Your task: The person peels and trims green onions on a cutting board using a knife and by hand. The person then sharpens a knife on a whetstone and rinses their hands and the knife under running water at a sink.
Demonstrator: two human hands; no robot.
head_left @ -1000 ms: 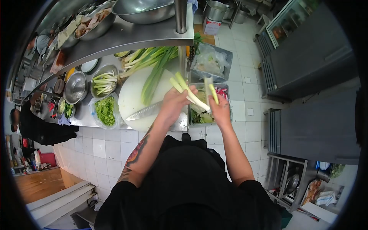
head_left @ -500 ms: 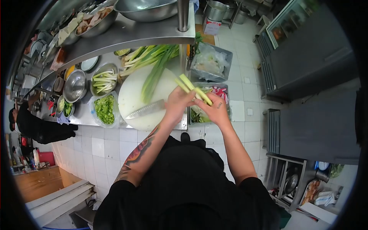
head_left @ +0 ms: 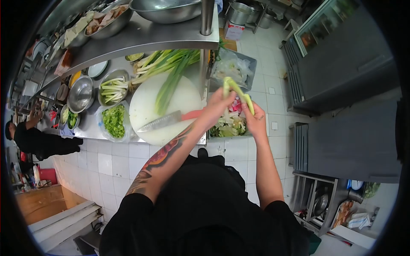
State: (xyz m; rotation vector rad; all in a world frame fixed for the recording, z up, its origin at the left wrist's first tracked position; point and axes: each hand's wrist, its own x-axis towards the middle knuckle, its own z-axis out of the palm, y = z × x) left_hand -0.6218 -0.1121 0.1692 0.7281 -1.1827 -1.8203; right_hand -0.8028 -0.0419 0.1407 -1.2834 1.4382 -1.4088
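Two hands are gripping a leek stalk (head_left: 237, 88) just above and right of the frame's centre.
The left hand (head_left: 220, 101), blurred, is holding its left end; the right hand (head_left: 255, 121) is pinching its right end. A bin of vegetable pieces (head_left: 230, 128) is showing below them, and a knife (head_left: 161, 121) is lying on the round board (head_left: 143, 100), left of centre.

On the steel shelf (head_left: 145, 34) sat a wide metal bowl (head_left: 166, 16) and a bowl of pinkish pieces (head_left: 114, 28). Right of the shelf stood a steel pot (head_left: 239, 15), a red-and-white box (head_left: 234, 31) and, farther off, a grey cabinet (head_left: 348, 136). Well left of the shelf was another person (head_left: 36, 138).
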